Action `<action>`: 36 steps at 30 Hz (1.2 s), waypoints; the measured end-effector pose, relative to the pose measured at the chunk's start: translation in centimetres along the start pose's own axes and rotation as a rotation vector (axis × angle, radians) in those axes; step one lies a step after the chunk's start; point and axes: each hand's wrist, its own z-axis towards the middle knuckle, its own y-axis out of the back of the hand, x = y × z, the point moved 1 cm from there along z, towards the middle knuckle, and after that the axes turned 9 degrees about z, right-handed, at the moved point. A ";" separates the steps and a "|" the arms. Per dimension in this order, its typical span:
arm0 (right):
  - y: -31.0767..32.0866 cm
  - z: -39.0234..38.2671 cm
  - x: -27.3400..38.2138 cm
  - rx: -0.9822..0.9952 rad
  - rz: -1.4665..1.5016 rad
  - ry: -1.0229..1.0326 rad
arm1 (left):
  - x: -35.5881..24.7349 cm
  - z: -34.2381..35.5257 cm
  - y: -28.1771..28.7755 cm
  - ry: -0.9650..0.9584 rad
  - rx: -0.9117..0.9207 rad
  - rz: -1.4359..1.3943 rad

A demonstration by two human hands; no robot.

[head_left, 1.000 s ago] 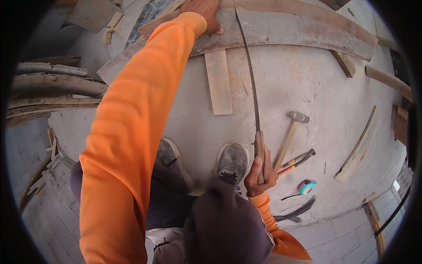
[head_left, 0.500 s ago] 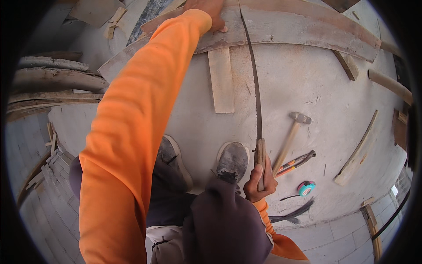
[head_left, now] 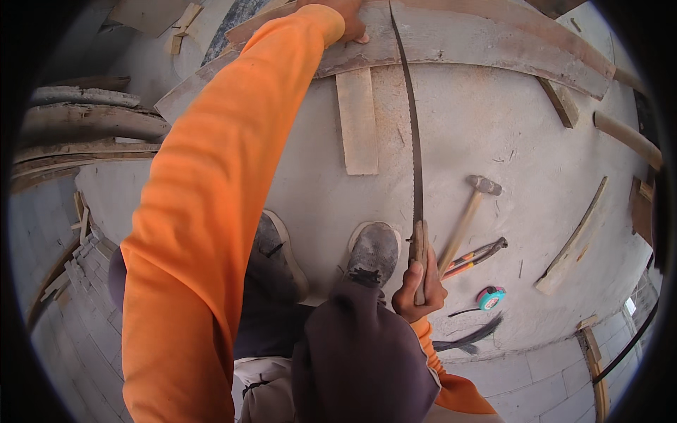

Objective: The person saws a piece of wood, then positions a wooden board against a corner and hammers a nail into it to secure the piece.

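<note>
My right hand [head_left: 420, 289] grips the wooden handle of a hand saw [head_left: 413, 148]. Its long thin blade runs up across the concrete to a long grey wooden plank [head_left: 479, 39] at the top of the view. My left hand [head_left: 344, 13], at the end of an orange sleeve, presses flat on that plank just left of the blade. A shorter board [head_left: 357, 120] lies under the plank, left of the blade. My two grey shoes [head_left: 374, 250] stand below on the concrete.
A hammer [head_left: 469, 211], pliers with red handles [head_left: 476, 255] and a teal tape measure [head_left: 490, 297] lie on the concrete slab [head_left: 493, 134] to the right of the saw. Loose wood strips [head_left: 571, 236] lie further right. Stacked planks [head_left: 77, 134] sit at left.
The saw and my right hand have shifted slightly down and right along the cut line. My left hand stays pressed on the plank.
</note>
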 end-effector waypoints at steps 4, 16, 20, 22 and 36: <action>-6.9 12.6 0.5 -0.108 0.137 0.186 | -0.9 0.8 0.5 -0.021 -0.021 -0.004; -2.9 3.6 -1.7 -0.009 0.076 0.083 | 0.5 -0.3 0.2 0.013 0.006 0.036; -8.6 18.3 0.7 -0.093 0.242 0.216 | -1.8 -0.3 1.2 -0.016 0.003 0.004; -7.8 15.7 0.7 -0.089 0.175 0.215 | -0.9 -0.3 0.2 -0.032 -0.040 -0.003; -7.3 14.9 0.1 -0.086 0.142 0.194 | -0.4 0.2 -0.1 -0.034 -0.024 -0.050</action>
